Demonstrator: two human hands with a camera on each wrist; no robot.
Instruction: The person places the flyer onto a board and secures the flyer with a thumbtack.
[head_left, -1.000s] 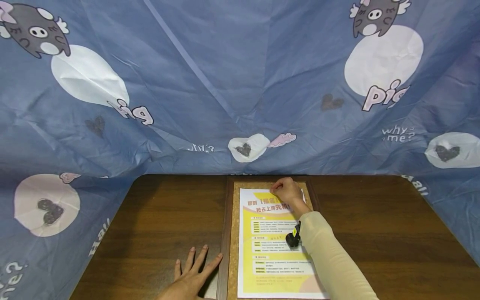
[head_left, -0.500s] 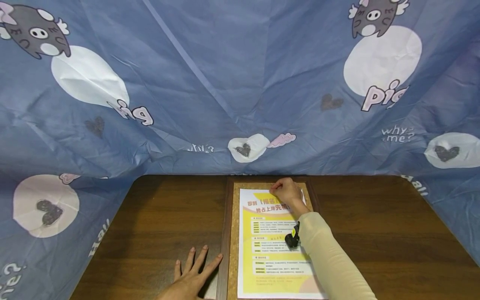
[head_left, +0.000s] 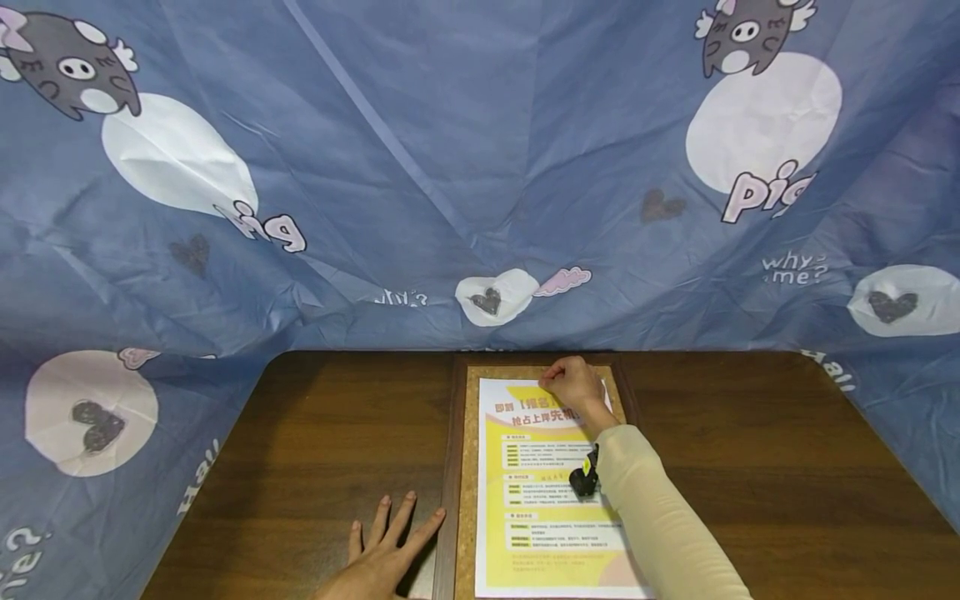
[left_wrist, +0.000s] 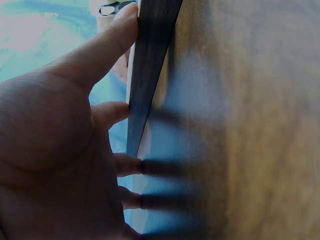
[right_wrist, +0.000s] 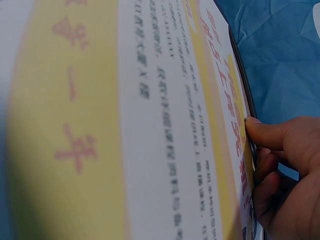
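Note:
A yellow and white printed poster (head_left: 555, 533) lies on a cork board (head_left: 468, 500) with a dark wooden frame (head_left: 447, 500). At the poster's top edge my right hand (head_left: 576, 385) has its thumb and index fingertips together, the other fingers curled. The right wrist view shows the thumb (right_wrist: 265, 134) pressing at the poster's top edge; whether something small sits under its tip is hidden. My left hand (head_left: 378, 558) rests with spread fingers beside the board, one digit touching the frame's left side. In the left wrist view, the fingers (left_wrist: 112, 114) reach straight to the frame.
Under the board stretches a dark brown wooden table (head_left: 322, 433). A blue curtain (head_left: 420, 167) printed with pigs and hearts hangs along the table's back and sides. A black device (head_left: 583, 477) is worn at the right wrist, above the poster.
Since a second ago, the right fingertips have closed up slightly at the poster's top edge. The left hand has stayed where it was.

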